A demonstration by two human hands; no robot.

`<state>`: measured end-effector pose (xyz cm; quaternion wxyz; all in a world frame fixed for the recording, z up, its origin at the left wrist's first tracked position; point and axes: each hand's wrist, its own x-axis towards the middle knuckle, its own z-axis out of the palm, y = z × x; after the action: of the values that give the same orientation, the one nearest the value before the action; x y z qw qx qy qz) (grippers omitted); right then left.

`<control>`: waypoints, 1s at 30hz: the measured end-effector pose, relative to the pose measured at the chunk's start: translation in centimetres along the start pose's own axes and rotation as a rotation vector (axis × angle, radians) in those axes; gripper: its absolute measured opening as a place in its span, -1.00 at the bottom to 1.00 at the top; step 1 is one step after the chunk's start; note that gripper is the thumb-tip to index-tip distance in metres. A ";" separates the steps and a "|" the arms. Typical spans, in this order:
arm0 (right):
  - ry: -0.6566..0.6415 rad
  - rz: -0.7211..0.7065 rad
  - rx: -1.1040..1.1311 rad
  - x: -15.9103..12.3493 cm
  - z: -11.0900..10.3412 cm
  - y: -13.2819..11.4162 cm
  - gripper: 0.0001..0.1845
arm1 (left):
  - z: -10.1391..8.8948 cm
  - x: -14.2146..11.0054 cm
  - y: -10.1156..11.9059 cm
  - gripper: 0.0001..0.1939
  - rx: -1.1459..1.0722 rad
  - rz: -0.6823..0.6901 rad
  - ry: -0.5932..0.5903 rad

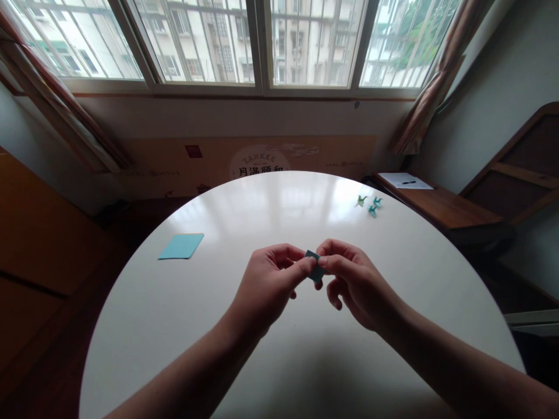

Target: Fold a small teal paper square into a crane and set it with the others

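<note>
A small folded square of dark teal paper (315, 272) is held up over the table between my two hands. My left hand (274, 279) pinches its left side between thumb and forefinger. On the right side, the thumb and forefinger of my right hand (353, 276) grip the same paper, with the other fingers curled below. Fingertips cover part of the paper, so its fold lines cannot be made out. Three small folded paper cranes, one greenish (361, 201) and two blue (372, 210), stand at the far right of the table.
A stack of light blue square paper (181, 247) lies at the left on the round white table (209, 331). Beyond the table's right edge, a wooden side table (454, 203) bears a white sheet with a pen (409, 183). Windows and a printed board (174, 157) are behind.
</note>
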<state>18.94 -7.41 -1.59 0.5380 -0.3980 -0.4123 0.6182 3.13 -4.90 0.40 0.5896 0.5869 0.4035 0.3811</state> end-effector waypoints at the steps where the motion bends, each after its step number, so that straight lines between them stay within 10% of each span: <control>1: 0.001 -0.003 -0.006 0.0 0.0 0.0 -0.89 | 0.0 0.0 0.0 -0.82 0.002 -0.002 0.004; 18: -0.029 -0.055 -0.172 0.1 -0.1 0.1 -0.82 | 0.3 0.3 -0.3 -0.77 -0.121 -0.014 0.127; 30: 0.007 -0.230 -0.469 -0.2 -0.2 -0.3 -0.94 | -0.6 -0.2 0.6 -0.88 0.490 0.286 0.075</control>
<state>19.20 -7.53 -1.39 0.4990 -0.4644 -0.5852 0.4391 2.48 -4.82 1.03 0.3550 0.7483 0.4182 0.3729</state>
